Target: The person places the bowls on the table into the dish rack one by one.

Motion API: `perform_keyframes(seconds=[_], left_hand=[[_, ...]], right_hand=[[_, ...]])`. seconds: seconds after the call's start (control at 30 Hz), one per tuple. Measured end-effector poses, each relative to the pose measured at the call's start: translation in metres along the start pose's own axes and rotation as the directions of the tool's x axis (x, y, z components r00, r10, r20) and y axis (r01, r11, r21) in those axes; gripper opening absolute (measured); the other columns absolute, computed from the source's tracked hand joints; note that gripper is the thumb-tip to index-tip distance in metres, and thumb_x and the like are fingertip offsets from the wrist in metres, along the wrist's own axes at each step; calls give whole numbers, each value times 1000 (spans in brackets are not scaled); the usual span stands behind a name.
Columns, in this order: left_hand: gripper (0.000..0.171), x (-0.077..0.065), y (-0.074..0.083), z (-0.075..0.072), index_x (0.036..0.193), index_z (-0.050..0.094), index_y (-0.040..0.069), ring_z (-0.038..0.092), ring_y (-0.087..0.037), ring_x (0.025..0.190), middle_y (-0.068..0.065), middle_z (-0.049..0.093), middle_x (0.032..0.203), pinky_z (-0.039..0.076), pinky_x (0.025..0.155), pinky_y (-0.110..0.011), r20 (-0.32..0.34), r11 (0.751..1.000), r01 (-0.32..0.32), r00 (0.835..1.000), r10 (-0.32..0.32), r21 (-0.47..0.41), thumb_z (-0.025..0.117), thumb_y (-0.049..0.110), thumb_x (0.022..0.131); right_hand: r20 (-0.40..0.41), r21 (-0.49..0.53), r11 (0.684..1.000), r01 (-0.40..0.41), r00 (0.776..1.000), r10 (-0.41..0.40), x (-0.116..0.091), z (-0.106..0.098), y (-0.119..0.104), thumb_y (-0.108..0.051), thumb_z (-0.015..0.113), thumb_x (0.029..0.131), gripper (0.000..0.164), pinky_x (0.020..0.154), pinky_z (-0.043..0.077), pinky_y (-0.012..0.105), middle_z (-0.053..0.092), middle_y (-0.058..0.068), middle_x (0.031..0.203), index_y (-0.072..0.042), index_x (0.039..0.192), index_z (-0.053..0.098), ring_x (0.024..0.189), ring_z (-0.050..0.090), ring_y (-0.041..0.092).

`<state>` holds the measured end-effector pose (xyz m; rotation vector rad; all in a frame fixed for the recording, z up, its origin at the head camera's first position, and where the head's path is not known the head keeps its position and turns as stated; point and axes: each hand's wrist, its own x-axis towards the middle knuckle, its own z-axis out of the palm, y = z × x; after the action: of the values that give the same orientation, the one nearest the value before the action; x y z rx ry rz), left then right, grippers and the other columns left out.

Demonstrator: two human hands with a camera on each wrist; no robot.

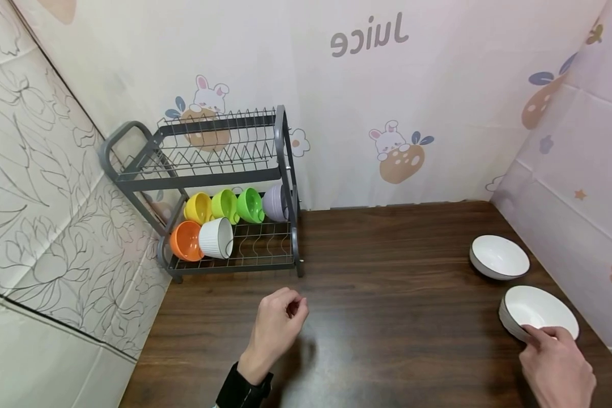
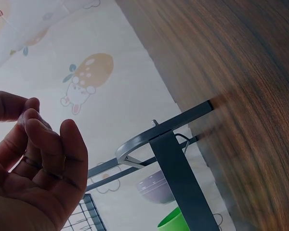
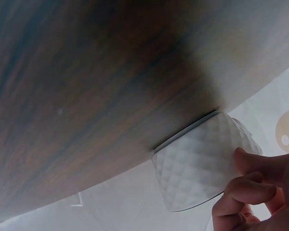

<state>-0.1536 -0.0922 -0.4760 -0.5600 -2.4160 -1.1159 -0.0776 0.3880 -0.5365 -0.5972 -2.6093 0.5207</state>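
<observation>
A white bowl (image 1: 535,309) with a dark rim line sits near the table's right side. My right hand (image 1: 558,362) pinches its near rim, fingers reaching over the edge. In the right wrist view the thumb lies along the diamond-patterned outer wall of this bowl (image 3: 192,166). Just beyond it stands another white bowl (image 1: 498,258). My left hand (image 1: 277,323), with a black band at the wrist, hovers over the table in front of the rack. Its fingers (image 2: 48,144) are loosely curled, thumb near the fingertips, and hold nothing.
A dark two-tier dish rack (image 1: 209,181) stands at the back left. On its lower tier lie tilted cups or bowls: orange (image 1: 185,241), white ribbed (image 1: 216,238), yellow (image 1: 199,208), two green (image 1: 250,205) and lilac (image 1: 273,203). Patterned sheets (image 1: 357,113) line the walls around the table.
</observation>
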Motion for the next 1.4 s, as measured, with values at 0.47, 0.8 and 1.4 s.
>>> perform_keyframes(seconds=[0.47, 0.8, 1.4], left_hand=[[32, 0, 1, -1, 71, 61, 21, 50, 0, 62, 16, 51, 71, 47, 55, -17, -12, 1000, -12, 1000, 12, 1, 73, -2, 89], [29, 1, -3, -1, 71, 63, 17, 51, -1, 62, 12, 53, 70, 47, 55, -18, -26, 1000, -23, 999, 23, -2, 74, -4, 87], [29, 0, -5, -2, 72, 63, 19, 50, -2, 63, 14, 51, 71, 47, 56, -20, -22, 1000, 11, 1000, -11, 4, 75, -2, 88]], right_hand=[[-200, 67, 985, 157, 970, -141, -7, 3, -4, 2, 57, 81, 30, 57, 38, 71, 59, 18, 100, 2, 101, 79, 74, 59, 53], [-350, 84, 927, 365, 882, -316, 1, -9, -33, 4, 62, 77, 23, 47, 35, 69, 58, 19, 92, 2, 92, 80, 65, 58, 50], [-380, 81, 811, 579, 770, -512, 16, -5, -85, 7, 65, 72, 27, 35, 34, 42, 56, 17, 86, 3, 93, 81, 51, 56, 38]])
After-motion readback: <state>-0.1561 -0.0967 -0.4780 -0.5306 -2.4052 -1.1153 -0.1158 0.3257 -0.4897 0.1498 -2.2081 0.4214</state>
